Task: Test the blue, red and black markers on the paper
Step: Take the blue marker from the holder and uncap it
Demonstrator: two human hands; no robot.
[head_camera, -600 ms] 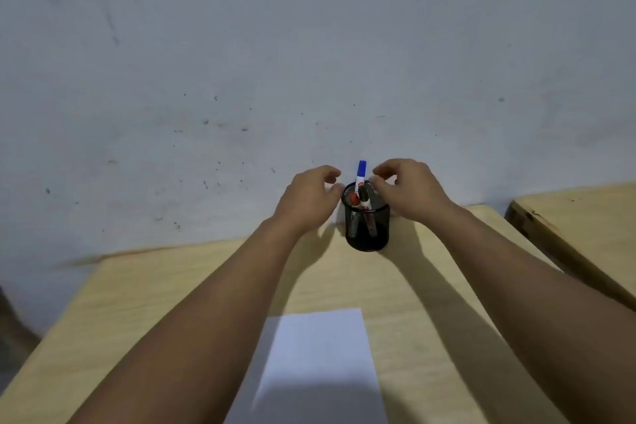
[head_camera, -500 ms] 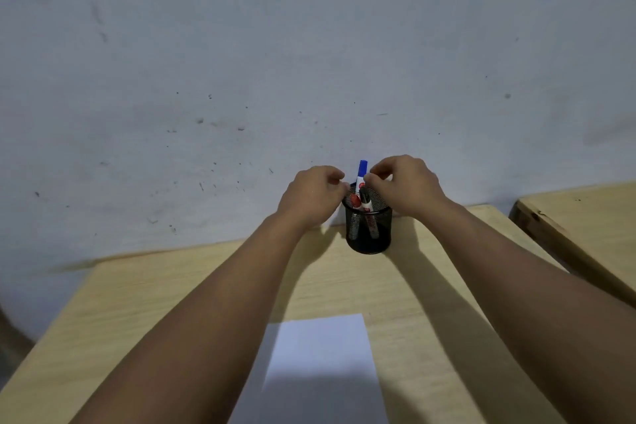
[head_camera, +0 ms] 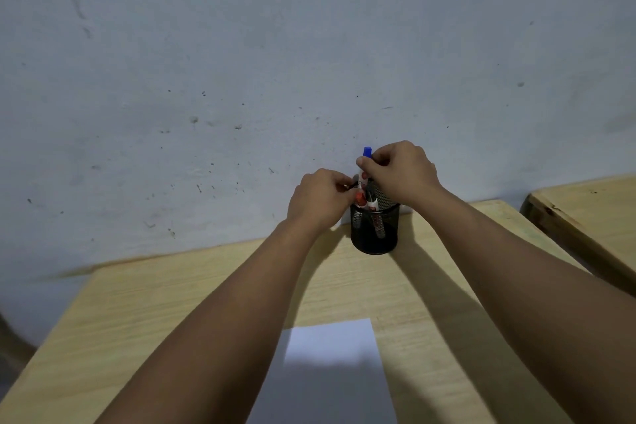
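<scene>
At the far edge of the desk (head_camera: 206, 289), towards twelve o'clock from the paper (head_camera: 330, 341), stands a black mesh cup (head_camera: 375, 231), and the right hand (head_camera: 401, 170) has its fingertips pinched shut on the blue marker (head_camera: 366, 157) just below the cap, the pen standing part-way out while the red marker (head_camera: 360, 197) and black marker (head_camera: 371, 198) sit inside. The left hand (head_camera: 318, 198) curls at the cup's nine o'clock rim, seemingly steadying it, though I cannot tell how firmly it grips. A marker looks light, stiff and smooth-sided, so I'd hold it mid-barrel, since the cap may pull off
</scene>
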